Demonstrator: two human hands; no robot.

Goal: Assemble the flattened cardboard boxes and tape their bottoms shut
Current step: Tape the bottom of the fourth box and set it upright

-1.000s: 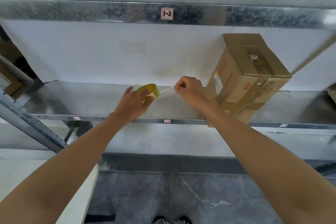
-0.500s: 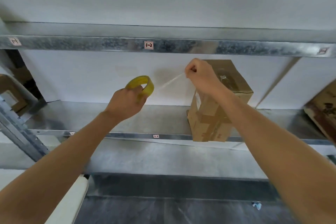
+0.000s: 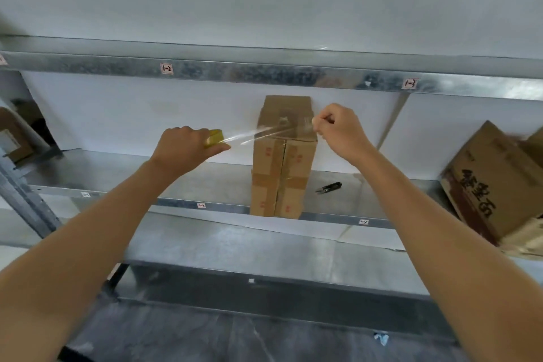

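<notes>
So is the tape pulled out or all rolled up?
Pulled out. A clear strip stretches from the roll in the left hand to the right hand, which pinches its end, passing before the box.

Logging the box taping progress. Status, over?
Left hand grips tape roll. Right hand pinches tape strip, stretched in front of upright box. Black cutter lies on shelf beside box.

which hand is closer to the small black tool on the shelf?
Right. The right hand, pinching the tape strip, is above the black tool; the left hand, gripping the tape roll, is far to its left.
</notes>
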